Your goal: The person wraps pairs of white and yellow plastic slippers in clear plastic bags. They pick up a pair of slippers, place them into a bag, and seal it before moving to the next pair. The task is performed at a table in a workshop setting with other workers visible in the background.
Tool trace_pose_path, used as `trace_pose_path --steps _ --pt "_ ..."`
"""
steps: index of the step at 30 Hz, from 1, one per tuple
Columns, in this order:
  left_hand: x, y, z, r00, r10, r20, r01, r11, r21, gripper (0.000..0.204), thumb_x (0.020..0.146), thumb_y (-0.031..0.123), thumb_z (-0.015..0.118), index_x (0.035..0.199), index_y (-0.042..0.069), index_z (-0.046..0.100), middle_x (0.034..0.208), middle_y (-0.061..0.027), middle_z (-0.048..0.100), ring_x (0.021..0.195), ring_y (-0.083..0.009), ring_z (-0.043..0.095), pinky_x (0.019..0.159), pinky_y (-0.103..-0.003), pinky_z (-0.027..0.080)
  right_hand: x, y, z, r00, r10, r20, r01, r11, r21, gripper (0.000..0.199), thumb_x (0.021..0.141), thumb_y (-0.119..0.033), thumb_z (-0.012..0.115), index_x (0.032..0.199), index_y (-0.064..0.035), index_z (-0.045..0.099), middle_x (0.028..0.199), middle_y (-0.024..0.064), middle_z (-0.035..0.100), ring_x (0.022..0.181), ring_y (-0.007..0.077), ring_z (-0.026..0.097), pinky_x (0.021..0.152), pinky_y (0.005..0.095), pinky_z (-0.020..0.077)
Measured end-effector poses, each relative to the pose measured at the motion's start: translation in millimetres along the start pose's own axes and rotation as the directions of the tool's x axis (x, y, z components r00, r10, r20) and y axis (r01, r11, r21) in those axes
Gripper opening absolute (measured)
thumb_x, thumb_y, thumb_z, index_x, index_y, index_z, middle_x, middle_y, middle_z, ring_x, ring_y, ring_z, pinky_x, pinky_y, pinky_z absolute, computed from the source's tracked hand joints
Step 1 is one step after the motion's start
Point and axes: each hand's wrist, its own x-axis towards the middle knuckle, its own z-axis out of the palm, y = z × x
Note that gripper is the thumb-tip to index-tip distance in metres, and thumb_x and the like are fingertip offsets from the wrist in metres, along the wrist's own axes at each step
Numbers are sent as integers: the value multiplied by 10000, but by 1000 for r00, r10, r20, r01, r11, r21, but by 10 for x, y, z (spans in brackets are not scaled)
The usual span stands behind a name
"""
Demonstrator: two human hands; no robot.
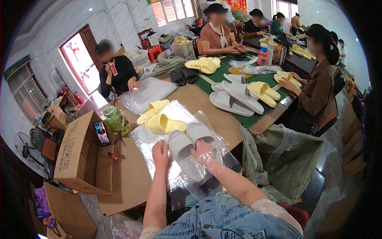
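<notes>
two hands at lower centre, bagging pale grey slippers.
left hand point(160, 152) steadies the clear plastic bag point(175, 175) edge, fingers loosely curled; right hand point(203, 151), inside the film, grips the grey slipper pair point(187, 145) on the surface point(223, 115).

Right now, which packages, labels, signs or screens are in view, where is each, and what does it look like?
Clear plastic bag: under both hands, around a pair of grey slippers.
Cardboard box: left on the table, brown, open, on its side, dark print.
Phone: propped against the box, upright, screen lit.
Stack of clear bags: farther up the table, glossy.
Red sign: back wall, rectangular.
</notes>
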Motion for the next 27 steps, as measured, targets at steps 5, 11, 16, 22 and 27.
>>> trace_pose_path --steps 5,11,16,22,27 --pt "-33 -34 12 999 1 -45 -2 1000 -19 314 970 252 586 1153 21 694 1197 -166 675 1162 -339 576 1043 -421 418 -25 21 -4 999 -25 -31 25 1000 13 402 899 -409 600 1020 -26 615 1004 183 651 890 385 679 797 517 543" --pt "-30 -9 -38 999 -46 -27 44 996 -82 299 957 235 600 1138 22 706 1183 -172 682 1149 -342 584 1034 -422 424 -33 -22 -61 999 -15 -28 16 1000 9 408 887 -414 613 1018 -27 618 997 182 649 887 380 681 784 508 548" --pt "-28 -9 -29 998 -69 -15 67 993 -96 292 949 227 604 1142 35 710 1179 -165 685 1144 -335 588 1022 -412 438 -17 -23 -74 1000 13 6 -13 1000 16 418 879 -415 613 1046 -32 614 1026 181 644 918 391 671 807 512 542" --pt "-31 -49 -20 997 -81 -4 80 993 -84 294 945 233 606 1141 41 713 1177 -162 685 1142 -336 589 1032 -412 434 -48 -87 -189 996 56 69 -58 998 28 421 870 -400 609 1087 -40 602 1078 188 637 979 408 653 849 514 532" --pt "-30 -49 -20 997 -83 1 82 992 -91 290 945 233 603 1132 41 715 1185 -162 684 1142 -337 590 1033 -415 433 -28 -27 -94 999 27 25 -28 999 45 423 871 -399 611 1075 -29 600 1065 201 637 971 404 649 846 514 527"
